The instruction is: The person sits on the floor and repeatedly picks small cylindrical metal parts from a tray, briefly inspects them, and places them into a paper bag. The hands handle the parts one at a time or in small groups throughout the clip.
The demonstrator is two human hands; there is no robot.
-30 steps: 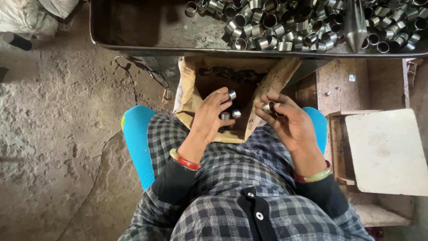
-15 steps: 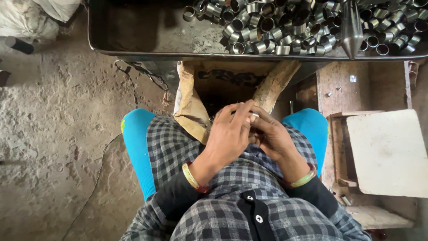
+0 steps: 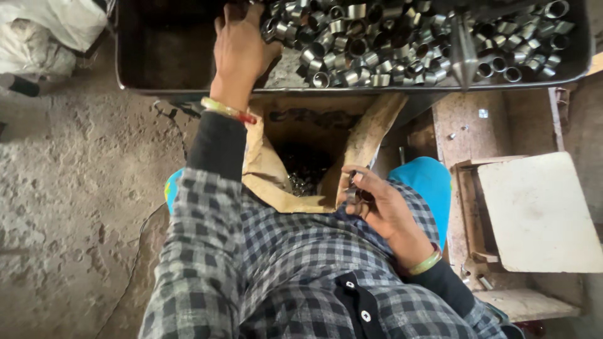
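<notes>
Metal rings (image 3: 402, 44) lie in a big heap in the dark metal tray (image 3: 182, 69) at the top, on the worktop. Below it, an open brown sack (image 3: 276, 182) sits between the knees, with dark bits inside. The left hand (image 3: 242, 47) reaches into the tray, fingers spread over the rings at the edge of the heap. The right hand (image 3: 377, 204) rests on the lap by the sack, pinching a small ring. It seems best to scoop slowly, so no rings roll away

Open brown paper sack (image 3: 276, 172), mouth up, directly below near rim of dark metal tray (image 3: 188, 88); dark small parts inside. White crumpled sack (image 3: 47, 31) left of same tray, on floor.
</notes>
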